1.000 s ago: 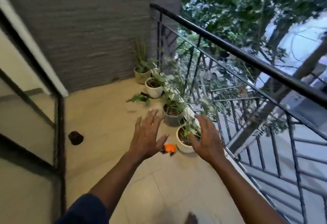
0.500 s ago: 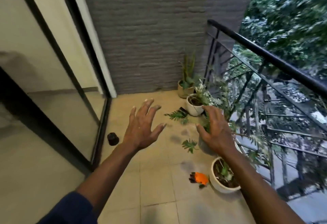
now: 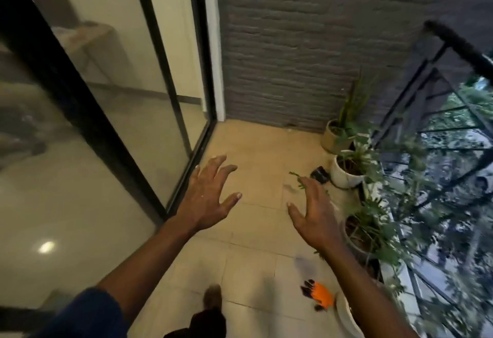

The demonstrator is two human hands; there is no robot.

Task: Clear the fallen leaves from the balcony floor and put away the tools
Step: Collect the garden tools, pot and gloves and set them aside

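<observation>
Head view: left hand [image 3: 205, 199] and right hand [image 3: 314, 215] hover spread open, each grip empty, while a green leaf sprig [image 3: 297, 178] lies on the far balcony floor [image 3: 253, 265] and an orange-and-black item [image 3: 321, 293], probably a tool, lies near right, so clearing appears barely begun.

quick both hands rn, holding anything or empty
left hand: open, fingers spread, holding nothing
right hand: open, fingers spread, holding nothing

Bare tiled floor [image 3: 253, 156] ahead — glass door [image 3: 112, 113] hemming left, potted plants [image 3: 354, 167] crowding right
</observation>
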